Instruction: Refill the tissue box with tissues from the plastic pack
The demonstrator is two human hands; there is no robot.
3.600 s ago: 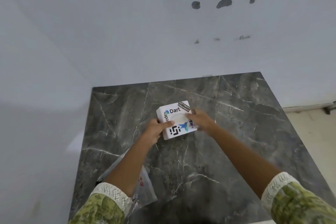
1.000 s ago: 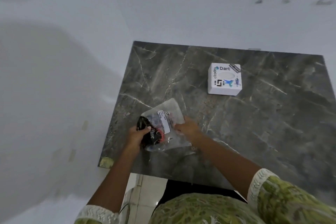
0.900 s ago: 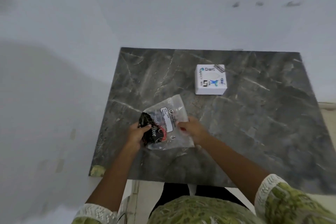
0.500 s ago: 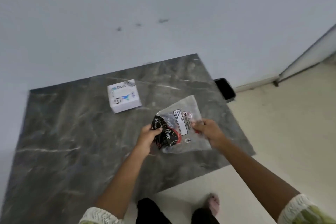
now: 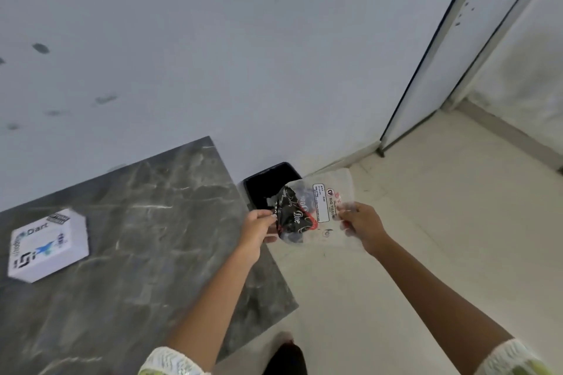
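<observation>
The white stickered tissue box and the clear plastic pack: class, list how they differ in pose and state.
The white stickered tissue box rests flat on the grey marble table, untouched; the clear plastic pack is held in the air past the table's edge by the left hand and right hand. The box is rigid and opaque; the pack is crumpled and see-through. Both bear printing.

Soft, even daylight – no hard shadows or glare. The box at the left edge smears with motion blur; wide-angle distortion bends the door frame.
</observation>
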